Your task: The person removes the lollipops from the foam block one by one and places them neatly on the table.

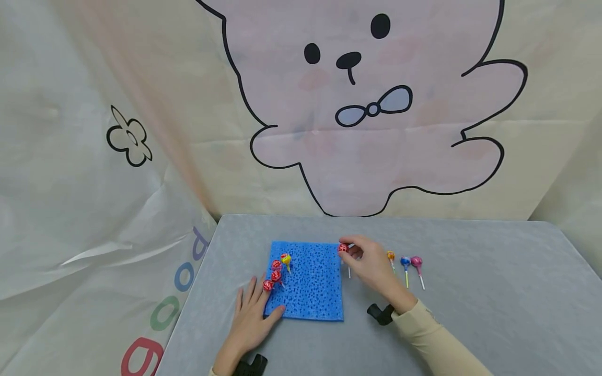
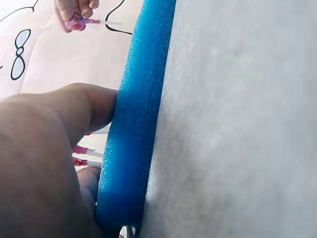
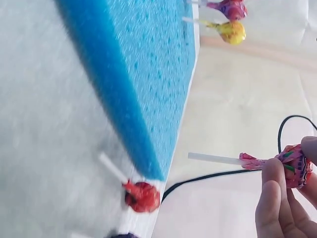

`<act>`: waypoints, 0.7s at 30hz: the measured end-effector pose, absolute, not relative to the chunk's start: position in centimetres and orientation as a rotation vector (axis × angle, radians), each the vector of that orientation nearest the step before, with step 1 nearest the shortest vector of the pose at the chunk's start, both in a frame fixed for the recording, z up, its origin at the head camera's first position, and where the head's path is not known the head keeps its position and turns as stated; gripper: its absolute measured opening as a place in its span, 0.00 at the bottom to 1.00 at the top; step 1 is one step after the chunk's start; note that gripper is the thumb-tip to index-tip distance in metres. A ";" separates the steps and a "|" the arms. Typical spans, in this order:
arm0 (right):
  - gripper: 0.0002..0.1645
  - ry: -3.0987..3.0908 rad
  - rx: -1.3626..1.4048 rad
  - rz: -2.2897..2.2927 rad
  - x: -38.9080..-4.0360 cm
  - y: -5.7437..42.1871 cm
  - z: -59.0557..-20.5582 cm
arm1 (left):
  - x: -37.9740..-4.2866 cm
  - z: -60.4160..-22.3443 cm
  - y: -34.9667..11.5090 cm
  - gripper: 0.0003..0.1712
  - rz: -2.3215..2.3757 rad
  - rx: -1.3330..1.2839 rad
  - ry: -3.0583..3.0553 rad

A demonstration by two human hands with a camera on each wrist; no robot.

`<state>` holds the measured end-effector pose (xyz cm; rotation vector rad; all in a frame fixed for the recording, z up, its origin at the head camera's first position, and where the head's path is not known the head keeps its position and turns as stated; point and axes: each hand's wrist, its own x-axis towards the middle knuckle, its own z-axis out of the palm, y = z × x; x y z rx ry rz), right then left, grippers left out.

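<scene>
My right hand [image 1: 371, 263] pinches 1 red-pink lollipop [image 1: 343, 248] by its head, at frame centre near the foam [image 1: 315, 292]'s upper right corner; its stick is free of the foam. My left hand [image 1: 251, 317], fingers spread wide, touches the foam's lower left. Standing lollipops [image 1: 276, 275] line the foam's left side; 3 loose lollipops [image 1: 405, 261] are right of centre.

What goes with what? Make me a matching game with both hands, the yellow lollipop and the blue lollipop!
Column one:
1. left hand
2. right hand
3. yellow lollipop
4. blue lollipop

Column two:
A. stuck in the blue foam
B. pinching a red-pink lollipop
C. lying on the table
D. touching the foam's edge

Right pairs: 1-D, 2-B, 3-A, 4-C
</scene>
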<state>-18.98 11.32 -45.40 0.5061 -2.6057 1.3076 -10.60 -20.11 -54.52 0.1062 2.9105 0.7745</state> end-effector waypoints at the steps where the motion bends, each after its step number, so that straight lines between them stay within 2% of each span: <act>1: 0.15 -2.608 0.494 1.301 -19.0 11.6 -45.3 | -10.6 -54.5 -20.1 0.50 0.775 0.106 2.911; 21: 0.16 -2.666 0.437 1.266 -19.0 13.8 -45.4 | -10.5 -54.5 -20.1 0.50 0.776 0.096 2.895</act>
